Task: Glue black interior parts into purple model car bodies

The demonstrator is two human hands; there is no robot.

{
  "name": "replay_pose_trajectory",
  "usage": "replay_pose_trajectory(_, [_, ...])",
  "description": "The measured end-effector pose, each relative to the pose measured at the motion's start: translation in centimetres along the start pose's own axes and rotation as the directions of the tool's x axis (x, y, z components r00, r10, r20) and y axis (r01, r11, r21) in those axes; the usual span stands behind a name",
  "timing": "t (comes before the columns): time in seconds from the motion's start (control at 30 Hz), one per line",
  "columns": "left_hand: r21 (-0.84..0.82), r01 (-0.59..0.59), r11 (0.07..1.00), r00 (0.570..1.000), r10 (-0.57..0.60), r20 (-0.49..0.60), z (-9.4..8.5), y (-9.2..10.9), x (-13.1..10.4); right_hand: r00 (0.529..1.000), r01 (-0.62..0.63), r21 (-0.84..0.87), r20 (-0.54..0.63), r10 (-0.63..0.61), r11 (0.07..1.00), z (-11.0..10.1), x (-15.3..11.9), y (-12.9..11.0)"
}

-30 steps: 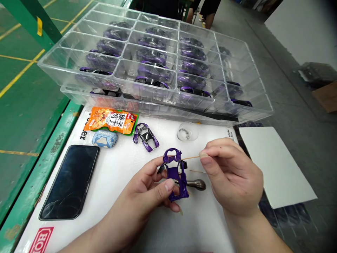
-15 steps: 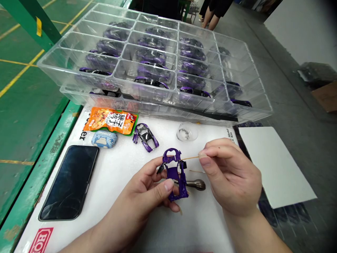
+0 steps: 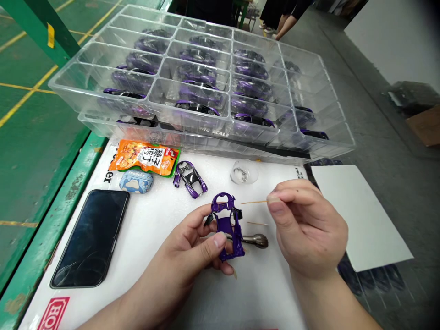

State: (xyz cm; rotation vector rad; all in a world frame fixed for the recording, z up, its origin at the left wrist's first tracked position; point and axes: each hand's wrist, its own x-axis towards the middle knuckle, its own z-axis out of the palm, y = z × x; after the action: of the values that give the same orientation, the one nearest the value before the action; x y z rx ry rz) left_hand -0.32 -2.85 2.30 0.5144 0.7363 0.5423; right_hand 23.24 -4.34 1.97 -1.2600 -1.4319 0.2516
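A purple toy car body (image 3: 225,225) with black parts is held between the thumb and fingers of my left hand (image 3: 197,243). My right hand (image 3: 305,224) pinches a thin wooden stick (image 3: 254,202), whose tip points at the car body but stands a little apart from it. Beneath the hands, a dark metallic tool with a rounded end (image 3: 257,240) lies on the white surface, partly hidden by the car body. A second thin stick with a white tip (image 3: 257,223) rests between the hands. Another purple and black car body (image 3: 191,179) lies behind my left hand.
Stacked clear divided trays (image 3: 206,133) with many purple car bodies stand at the back. An orange snack packet (image 3: 144,158), a blue case (image 3: 136,182) and a phone (image 3: 91,238) lie left. Behind is a small clear cup (image 3: 244,172); right, a white sheet (image 3: 360,215). A person stands far back.
My right hand has moved right, drawing the stick's tip away from the car body. My left hand has barely moved. In the background, the person's arm now reaches down.
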Motion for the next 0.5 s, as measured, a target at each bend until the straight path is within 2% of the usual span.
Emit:
replay_pose_trajectory(0.13, [0.008,0.003,1.0,0.999,-0.003,-0.037,0.1,0.0,0.0,0.994,0.006,-0.116,-0.112,-0.019,0.993,0.3,0.0,1.0])
replay_pose_trajectory(0.33, [0.04,0.023,0.999,0.999,-0.022,-0.04,0.1,0.0,0.1,0.998,-0.015,-0.287,-0.061,-0.003,0.958,0.9,0.2,1.9])
replay_pose_trajectory(0.5, [0.058,0.031,0.998,0.998,-0.028,-0.061,0.1,0.0,0.3,0.997,-0.06,-0.307,-0.06,0.044,0.95,1.4,0.3,2.7])
